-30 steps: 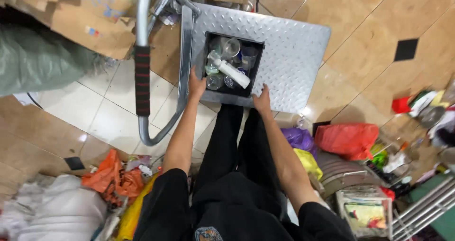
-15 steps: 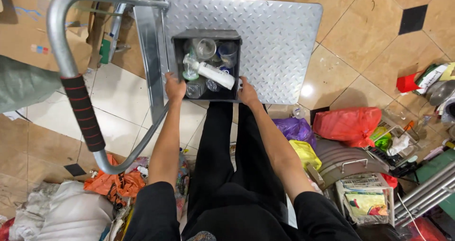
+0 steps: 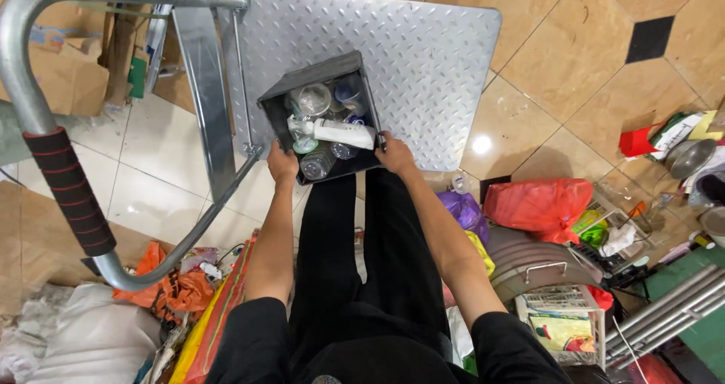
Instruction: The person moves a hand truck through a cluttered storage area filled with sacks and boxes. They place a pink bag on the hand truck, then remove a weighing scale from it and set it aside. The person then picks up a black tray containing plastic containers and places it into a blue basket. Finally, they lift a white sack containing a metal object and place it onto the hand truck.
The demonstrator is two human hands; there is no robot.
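Note:
A dark square bin (image 3: 302, 91) stands on the patterned metal deck (image 3: 423, 52) of a platform cart. Inside the bin lie several clear plastic bottles (image 3: 313, 101) and a white bottle (image 3: 340, 133). My left hand (image 3: 282, 163) grips the bin's near left corner. My right hand (image 3: 395, 154) grips its near right corner. The bin sits tilted relative to the deck's edges. Both arms reach straight down past my black trousers.
The cart's metal handle with a red-and-black grip (image 3: 68, 195) curves at the left. Cardboard boxes (image 3: 68, 74) lie top left. A red bag (image 3: 540, 206), a purple bag (image 3: 462, 210), baskets and clutter crowd the right; white sacks (image 3: 83, 339) and orange bags sit bottom left.
The view has shifted, so the cart and bin sit lower and closer. The bin now sits turned on the deck, its near edge closer to the deck's front edge. Both hands stay on it.

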